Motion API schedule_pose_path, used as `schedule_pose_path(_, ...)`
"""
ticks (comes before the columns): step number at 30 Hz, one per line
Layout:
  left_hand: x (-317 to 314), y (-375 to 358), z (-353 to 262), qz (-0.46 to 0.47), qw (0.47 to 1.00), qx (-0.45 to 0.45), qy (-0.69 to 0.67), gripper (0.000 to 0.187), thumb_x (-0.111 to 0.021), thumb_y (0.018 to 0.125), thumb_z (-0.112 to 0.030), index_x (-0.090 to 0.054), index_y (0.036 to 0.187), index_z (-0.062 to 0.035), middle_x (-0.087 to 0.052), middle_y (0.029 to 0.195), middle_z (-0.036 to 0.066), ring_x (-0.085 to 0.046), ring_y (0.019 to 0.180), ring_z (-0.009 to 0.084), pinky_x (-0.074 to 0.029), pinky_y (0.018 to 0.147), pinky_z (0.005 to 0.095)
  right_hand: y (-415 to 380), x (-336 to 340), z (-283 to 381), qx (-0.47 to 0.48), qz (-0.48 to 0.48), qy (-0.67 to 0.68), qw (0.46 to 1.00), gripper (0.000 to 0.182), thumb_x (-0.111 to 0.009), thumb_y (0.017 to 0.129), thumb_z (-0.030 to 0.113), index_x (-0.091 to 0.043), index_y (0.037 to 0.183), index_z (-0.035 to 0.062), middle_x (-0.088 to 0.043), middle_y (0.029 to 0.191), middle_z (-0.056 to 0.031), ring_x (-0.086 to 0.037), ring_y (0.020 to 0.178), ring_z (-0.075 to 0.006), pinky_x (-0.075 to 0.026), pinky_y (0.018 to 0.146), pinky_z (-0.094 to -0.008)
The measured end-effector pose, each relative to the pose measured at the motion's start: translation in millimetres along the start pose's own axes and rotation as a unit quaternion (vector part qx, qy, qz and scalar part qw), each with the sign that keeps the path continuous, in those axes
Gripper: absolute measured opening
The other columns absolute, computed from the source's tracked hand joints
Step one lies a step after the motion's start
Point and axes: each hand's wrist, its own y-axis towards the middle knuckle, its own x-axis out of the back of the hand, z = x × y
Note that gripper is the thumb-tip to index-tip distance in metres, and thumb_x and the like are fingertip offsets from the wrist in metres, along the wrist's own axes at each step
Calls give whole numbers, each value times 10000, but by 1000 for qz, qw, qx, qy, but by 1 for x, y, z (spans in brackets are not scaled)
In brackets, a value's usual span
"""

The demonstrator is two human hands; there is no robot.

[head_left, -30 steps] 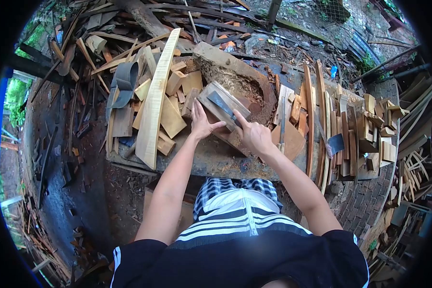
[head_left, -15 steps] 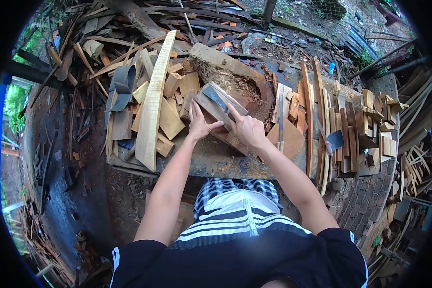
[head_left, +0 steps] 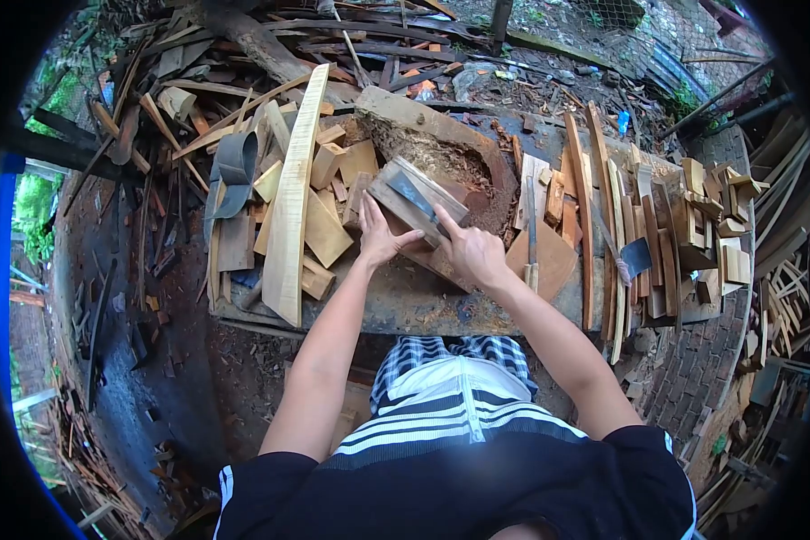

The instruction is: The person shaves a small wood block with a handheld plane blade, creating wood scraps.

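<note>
A rectangular wooden block (head_left: 436,196) lies tilted on the bench in front of a large hollowed log piece. My left hand (head_left: 382,238) holds the block by its near left corner, fingers stretched along the left end and thumb apart along the near edge. On the block's top rests the dark blade of a knife (head_left: 409,191). My right hand (head_left: 475,256) is closed round its handle, which the palm hides, with the index finger laid forward toward the blade. Below the block sits another piece of wood (head_left: 439,263), partly covered by both hands.
A long pale board (head_left: 297,198) leans at left beside offcuts (head_left: 324,229) and a curled dark strip (head_left: 234,166). Behind is the hollowed log (head_left: 405,112). To the right lie another knife (head_left: 532,238), long strips (head_left: 578,225), a dark-bladed tool (head_left: 635,257) and stacked blocks (head_left: 697,216).
The whole view has shifted slightly. Both hands, the knife and the block keep nearly the same positions relative to one another.
</note>
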Motion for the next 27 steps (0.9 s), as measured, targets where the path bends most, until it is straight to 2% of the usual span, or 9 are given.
schedule_pose_path(4, -1, -1, 1, 0, 1000, 5, -5, 1529, -781, 563, -723, 142, 1485, 75, 67, 1594, 254, 64, 1489, 354, -45, 1216, 437, -17, -1, -5, -3, 22, 15, 1000, 594, -541, 941, 341, -326, 1491, 279, -667, 699, -213, -677, 643, -387, -539, 550, -487)
schedule_pose_path(7, -4, 0, 3, -4, 1000, -3, -1, 1526, -785, 566, -717, 140, 1486, 76, 63, 1594, 255, 62, 1488, 355, -46, 1216, 436, 10, -10, 4, 15, -24, 3, 1000, 565, -525, 957, 362, -340, 1485, 277, -669, 701, -210, -677, 640, -386, -538, 538, -477)
schedule_pose_path(10, -2, 4, 5, -10, 1000, -17, 14, 1522, -784, 570, -715, 139, 1486, 76, 58, 1593, 258, 59, 1488, 356, -48, 1216, 433, 16, -9, 12, 14, -30, 5, 999, 554, -526, 956, 368, -359, 1476, 271, -671, 698, -203, -676, 637, -387, -539, 540, -480)
schedule_pose_path(16, 1, -1, -2, 0, 1000, 3, -15, 1515, -775, 578, -720, 137, 1484, 81, 69, 1593, 259, 55, 1489, 358, -55, 1217, 429, -17, -1, 1, 8, 25, 20, 999, 558, -544, 941, 343, -375, 1466, 256, -668, 687, -196, -681, 634, -371, -540, 543, -480)
schedule_pose_path(19, -2, 2, 2, -2, 1000, -1, 26, 1515, -779, 576, -716, 136, 1486, 77, 76, 1594, 254, 52, 1489, 357, -61, 1217, 427, 9, -6, 10, 27, -27, 6, 999, 555, -544, 941, 345, -380, 1462, 245, -663, 673, -190, -677, 628, -369, -540, 545, -479)
schedule_pose_path(22, -1, 2, 5, -6, 1000, -15, 6, 1512, -772, 579, -723, 134, 1487, 77, 75, 1595, 251, 48, 1490, 356, -54, 1217, 426, 15, -12, 13, 28, -39, 17, 999, 552, -543, 942, 352, -386, 1461, 246, -665, 678, -190, -674, 624, -377, -538, 544, -480)
schedule_pose_path(24, -1, 2, 3, -7, 1000, -14, 12, 1509, -767, 583, -727, 134, 1486, 78, 75, 1594, 253, 54, 1490, 353, -51, 1218, 424, -2, -4, 8, 26, -35, 13, 999, 545, -540, 944, 362, -392, 1458, 258, -663, 670, -187, -675, 619, -372, -539, 539, -472)
schedule_pose_path(26, 3, 0, -3, 8, 1000, 2, 8, 1505, -768, 590, -722, 139, 1484, 79, 75, 1593, 256, 60, 1489, 354, -50, 1218, 422, -17, 5, 4, 1, 26, 1, 1000, 545, -547, 930, 378, -407, 1441, 250, -683, 702, -186, -689, 627, -353, -549, 548, -459)
schedule_pose_path(27, 3, -2, -2, 9, 1000, 4, 8, 1505, -768, 590, -722, 139, 1484, 79, 75, 1593, 256, 60, 1489, 354, -50, 1218, 422, -17, 2, 2, 6, 20, 2, 1000, 551, -544, 931, 406, -402, 1445, 267, -685, 704, -184, -691, 629, -356, -554, 551, -454)
